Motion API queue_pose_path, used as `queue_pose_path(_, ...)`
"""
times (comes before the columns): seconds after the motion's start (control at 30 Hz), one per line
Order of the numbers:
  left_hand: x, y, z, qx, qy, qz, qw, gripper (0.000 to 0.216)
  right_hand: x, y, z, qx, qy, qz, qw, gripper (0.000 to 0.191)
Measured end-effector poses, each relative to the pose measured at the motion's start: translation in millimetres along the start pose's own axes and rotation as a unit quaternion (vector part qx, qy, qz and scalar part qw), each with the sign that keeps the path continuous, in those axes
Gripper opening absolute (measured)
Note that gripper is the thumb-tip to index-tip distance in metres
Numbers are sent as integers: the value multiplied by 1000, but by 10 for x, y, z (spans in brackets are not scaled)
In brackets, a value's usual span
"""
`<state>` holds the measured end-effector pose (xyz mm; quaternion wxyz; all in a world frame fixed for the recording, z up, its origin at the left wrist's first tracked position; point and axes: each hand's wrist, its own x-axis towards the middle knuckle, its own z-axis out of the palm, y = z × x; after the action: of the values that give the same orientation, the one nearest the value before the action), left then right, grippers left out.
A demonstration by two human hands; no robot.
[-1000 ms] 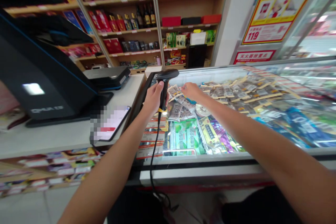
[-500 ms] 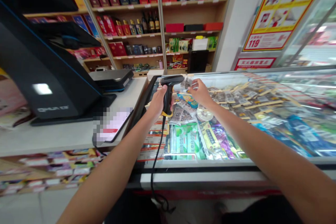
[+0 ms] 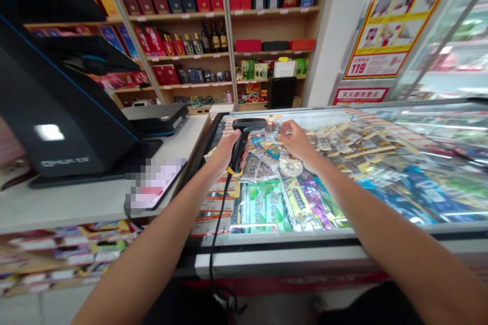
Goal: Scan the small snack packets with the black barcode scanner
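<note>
The left hand gripped a black barcode scanner near the glass counter's far-left corner; the right hand pinched a small packet, its print unreadable.

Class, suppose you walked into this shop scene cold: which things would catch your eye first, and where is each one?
First, the left hand at the centre gripping a black corded handheld barcode scanner, aimed at a small clear packet pinched in the right hand above the glass-topped display counter. To the left, a large black till screen stands on the white counter. Behind, wooden shelves hold red and blue boxes.
</note>
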<state>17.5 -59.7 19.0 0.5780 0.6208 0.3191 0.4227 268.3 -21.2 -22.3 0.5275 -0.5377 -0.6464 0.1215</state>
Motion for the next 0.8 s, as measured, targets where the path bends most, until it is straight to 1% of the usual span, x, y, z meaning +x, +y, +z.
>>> queue_pose_path(0.2,33,-27,-44,-5,-5,12,1000,59,14,65,-15,-9,5,-7,1000,19)
queue_pose_path(0.3,44,-30,-50,-11,-4,7,1000,59,25,94,-29,-16,11,-11,1000,19)
queue_pose_path(0.57,34,-3,-44,-15,3,4,1000,59,24,22,-57,-39,13,13,999,19)
queue_pose_path(0.63,25,9,-37,-16,19,2,1000,58,59,54,-139,-73,16,26,997,17)
queue_pose_path(0.7,17,24,-32,-20,38,9,999,57,100,124,-279,-131,22,54,990,18)
queue_pose_path(0.77,11,41,-33,-26,50,18,998,55,124,197,-446,-211,37,88,973,20)
queue_pose_path(0.8,10,49,-35,-27,54,22,998,54,125,217,-520,-257,55,95,960,22)
